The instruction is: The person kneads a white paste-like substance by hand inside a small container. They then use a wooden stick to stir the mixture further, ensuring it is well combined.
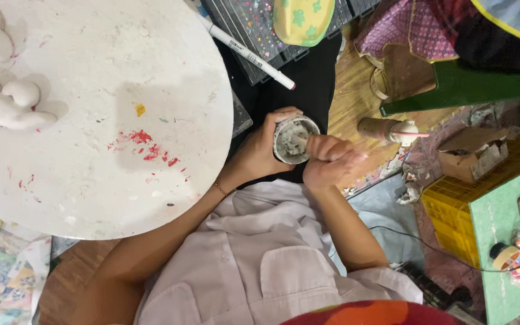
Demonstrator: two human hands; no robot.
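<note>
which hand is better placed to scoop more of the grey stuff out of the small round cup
Right, probably. The right hand already has its fingers at the rim of the small round cup of grey paste, while the left hand is wrapped around the cup's side, steadying it.

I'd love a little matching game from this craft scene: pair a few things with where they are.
Things:
1. small round cup of grey paste
2. white marker pen
3. white clay figures
4. yellow plastic crate

Places:
A. on the round white table, left edge
B. on the floor, right side
C. in the left hand
D. beyond the table's far edge

Pairs: 1-C, 2-D, 3-A, 4-B
</note>
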